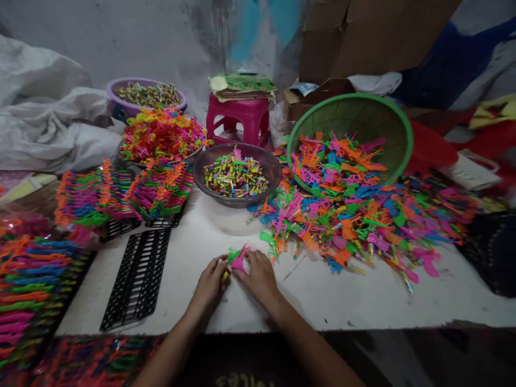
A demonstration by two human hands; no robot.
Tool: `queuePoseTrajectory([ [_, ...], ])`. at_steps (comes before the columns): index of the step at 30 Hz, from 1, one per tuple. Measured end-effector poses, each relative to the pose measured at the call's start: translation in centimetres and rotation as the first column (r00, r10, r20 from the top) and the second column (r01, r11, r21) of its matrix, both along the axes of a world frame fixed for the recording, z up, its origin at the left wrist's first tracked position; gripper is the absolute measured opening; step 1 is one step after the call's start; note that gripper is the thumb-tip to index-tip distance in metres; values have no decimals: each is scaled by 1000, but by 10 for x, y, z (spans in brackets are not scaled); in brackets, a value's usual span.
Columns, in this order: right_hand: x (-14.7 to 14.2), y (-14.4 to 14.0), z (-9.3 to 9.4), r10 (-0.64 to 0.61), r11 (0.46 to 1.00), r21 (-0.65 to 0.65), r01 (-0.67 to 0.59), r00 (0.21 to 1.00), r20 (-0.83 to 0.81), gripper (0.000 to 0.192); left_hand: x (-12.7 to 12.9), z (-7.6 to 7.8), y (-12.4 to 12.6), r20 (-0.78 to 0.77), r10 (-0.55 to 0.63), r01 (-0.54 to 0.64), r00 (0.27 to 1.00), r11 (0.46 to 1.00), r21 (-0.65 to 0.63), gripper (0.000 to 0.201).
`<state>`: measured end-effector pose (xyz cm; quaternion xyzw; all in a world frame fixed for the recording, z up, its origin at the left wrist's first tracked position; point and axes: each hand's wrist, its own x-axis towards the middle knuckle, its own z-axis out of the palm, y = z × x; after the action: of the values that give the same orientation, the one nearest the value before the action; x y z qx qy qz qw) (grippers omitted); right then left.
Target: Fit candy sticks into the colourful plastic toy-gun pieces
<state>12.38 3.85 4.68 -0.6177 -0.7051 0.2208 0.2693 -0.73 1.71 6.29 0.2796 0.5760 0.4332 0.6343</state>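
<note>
My left hand (212, 277) is closed in a pinch, with a small yellow-and-red tube (224, 276) at its fingertips. My right hand (261, 273) is closed on a pink plastic toy piece (239, 263), its fingers bent over the right side. A bit of green plastic (233, 253) shows just behind the pink piece; whether the two are joined I cannot tell. Both hands are close together above the white table (193, 301). Beyond them stands a dark see-through bowl (234, 201) of small coloured tubes.
Right of my hands spreads a pile of bright plastic toys (346, 226), spilling from a tipped green basket (407, 134). On the left are a black slatted rack (137, 277) and racks of toys (28, 290). Behind stand a pink stool (237, 107) and a purple basin (116, 107).
</note>
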Motion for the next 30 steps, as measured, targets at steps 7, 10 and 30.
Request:
queuePoseTrajectory([
  [7,12,-2,25,-134,981,-192,21,790,-598,33,3,18,-10,111,-94,92,989,995,27,40],
  [10,8,-13,38,-79,996,-76,38,751,-656,33,11,28,-12,161,-128,119,979,991,66,33],
  [30,-5,-37,41,-43,992,66,106,785,-617,30,13,34,-23,-294,13,102,956,922,373,20],
])
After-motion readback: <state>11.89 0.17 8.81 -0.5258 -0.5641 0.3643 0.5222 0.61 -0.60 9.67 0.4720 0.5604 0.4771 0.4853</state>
